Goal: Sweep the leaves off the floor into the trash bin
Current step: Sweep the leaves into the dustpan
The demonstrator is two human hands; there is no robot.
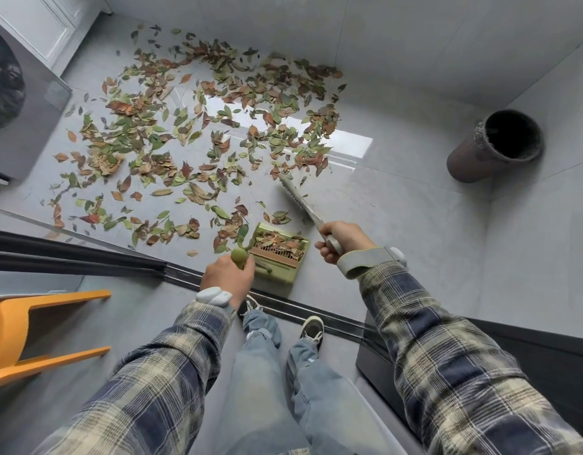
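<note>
Green and brown leaves (198,126) lie scattered widely over the grey tiled floor ahead of me. My left hand (227,277) grips the top of the green dustpan's handle (240,256). The dustpan (277,254) stands on the floor at my feet with a small heap of leaves inside. My right hand (341,241) grips the pale broom handle; the broom head (291,192) rests on the floor at the leaves' near right edge. A dark round trash bin (495,146) stands open at the far right by the wall.
A black floor track (86,257) runs across in front of my feet. An orange stool (27,333) lies at the left edge. A grey appliance (17,103) stands at the far left. White walls close the corner behind the leaves and the bin.
</note>
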